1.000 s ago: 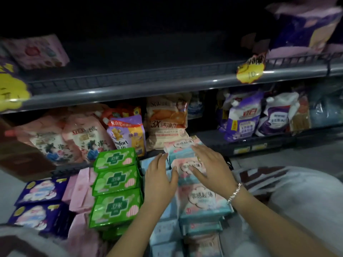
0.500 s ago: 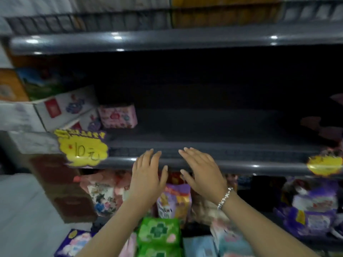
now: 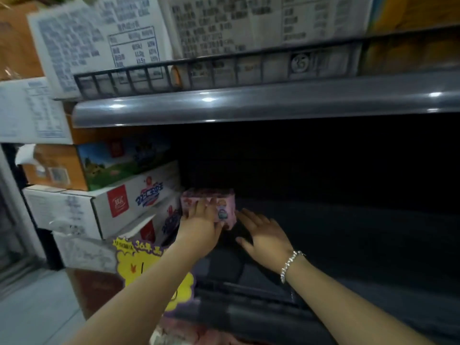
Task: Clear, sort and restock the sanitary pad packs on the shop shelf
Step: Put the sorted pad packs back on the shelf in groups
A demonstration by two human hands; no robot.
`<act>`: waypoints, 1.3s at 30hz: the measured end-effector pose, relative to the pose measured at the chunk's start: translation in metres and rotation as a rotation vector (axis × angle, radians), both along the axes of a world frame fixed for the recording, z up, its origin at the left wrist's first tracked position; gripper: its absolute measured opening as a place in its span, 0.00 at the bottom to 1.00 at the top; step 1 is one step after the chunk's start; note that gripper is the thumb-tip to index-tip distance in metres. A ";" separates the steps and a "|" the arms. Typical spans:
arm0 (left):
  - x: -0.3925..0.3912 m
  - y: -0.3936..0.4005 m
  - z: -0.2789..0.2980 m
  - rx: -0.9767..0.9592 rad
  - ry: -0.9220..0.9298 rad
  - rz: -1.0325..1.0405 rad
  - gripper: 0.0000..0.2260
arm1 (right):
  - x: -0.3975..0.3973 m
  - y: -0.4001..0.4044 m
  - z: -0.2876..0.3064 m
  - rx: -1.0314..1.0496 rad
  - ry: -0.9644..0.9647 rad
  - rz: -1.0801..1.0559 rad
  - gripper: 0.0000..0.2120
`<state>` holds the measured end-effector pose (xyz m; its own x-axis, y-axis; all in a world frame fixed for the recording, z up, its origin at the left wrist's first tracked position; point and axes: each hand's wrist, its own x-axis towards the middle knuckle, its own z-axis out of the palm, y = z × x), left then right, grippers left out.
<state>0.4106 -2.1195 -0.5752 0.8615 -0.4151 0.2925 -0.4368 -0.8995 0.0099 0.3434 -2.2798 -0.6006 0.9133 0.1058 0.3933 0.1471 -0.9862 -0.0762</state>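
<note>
A single pink sanitary pad pack (image 3: 224,202) stands at the left end of the dark shelf (image 3: 348,235). My left hand (image 3: 201,222) lies on the pack's front face, fingers over it; whether they curl round it is unclear. My right hand (image 3: 263,237), with a silver bracelet at the wrist, is flat with spread fingers on the shelf floor just right of the pack, fingertips near its lower right corner. The pack's lower left part is hidden by my left hand.
Stacked cartons (image 3: 107,202) stand left of the shelf, touching the pack's side. A yellow price tag (image 3: 149,270) hangs on the shelf's front rail. Above runs a grey shelf edge (image 3: 249,103) with paper-labelled boxes (image 3: 224,26). The shelf is dark to the right.
The view has risen from the packs on the floor to the shelf. Both hands moved forward and left into the shelf, and my left hand has come onto the pink pack.
</note>
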 end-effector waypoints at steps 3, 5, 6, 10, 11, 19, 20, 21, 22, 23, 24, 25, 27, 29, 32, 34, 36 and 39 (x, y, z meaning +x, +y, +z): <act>0.048 -0.005 0.004 -0.062 0.208 0.012 0.31 | 0.047 0.003 0.000 0.095 0.114 0.023 0.33; 0.079 -0.005 0.001 -0.094 0.303 0.038 0.33 | 0.073 0.003 -0.001 0.190 0.134 0.025 0.35; 0.092 -0.004 -0.001 -0.103 0.317 0.050 0.34 | 0.084 0.002 -0.002 0.230 0.141 0.023 0.36; 0.135 0.003 -0.019 -0.093 0.269 0.080 0.40 | 0.112 0.001 -0.007 0.275 0.225 0.003 0.36; 0.143 0.003 -0.023 -0.099 0.269 0.066 0.41 | 0.116 0.000 -0.009 0.296 0.241 0.008 0.36; 0.161 0.002 -0.034 -0.580 0.302 0.097 0.36 | 0.134 0.003 -0.015 0.635 0.211 0.021 0.36; 0.162 0.002 -0.035 -0.645 0.311 0.102 0.33 | 0.134 0.002 -0.016 0.662 0.193 0.007 0.35; 0.159 0.002 -0.033 -0.711 0.313 0.097 0.32 | 0.132 0.001 -0.017 0.691 0.170 -0.006 0.33; 0.155 0.002 -0.031 -0.770 0.319 0.090 0.32 | 0.128 -0.001 -0.018 0.727 0.144 -0.019 0.30; 0.149 0.000 -0.027 -0.818 0.321 0.069 0.32 | 0.124 -0.004 -0.018 0.765 0.117 -0.034 0.27; 0.142 -0.002 -0.023 -0.850 0.329 0.053 0.33 | 0.118 -0.007 -0.018 0.804 0.089 -0.056 0.24; 0.134 -0.004 -0.019 -0.863 0.340 0.036 0.34 | 0.110 -0.011 -0.017 0.839 0.063 -0.080 0.22; 0.116 -0.010 -0.012 -0.844 0.352 -0.009 0.34 | 0.090 -0.019 -0.014 0.888 0.012 -0.122 0.20; 0.093 -0.015 -0.007 -0.778 0.357 -0.034 0.32 | 0.066 -0.026 -0.009 0.908 -0.038 -0.162 0.19; 0.052 -0.019 0.004 -0.749 0.306 -0.027 0.35 | 0.024 -0.032 0.004 0.947 -0.127 -0.210 0.15; 0.020 -0.019 0.012 -0.807 0.272 -0.041 0.34 | -0.006 -0.032 0.016 0.998 -0.200 -0.219 0.13; -0.016 -0.014 0.018 -0.956 0.308 -0.094 0.30 | -0.040 -0.030 0.028 1.002 -0.299 -0.212 0.13; -0.077 -0.002 0.025 -1.146 0.412 -0.160 0.20 | -0.098 -0.021 0.045 0.939 -0.343 -0.239 0.15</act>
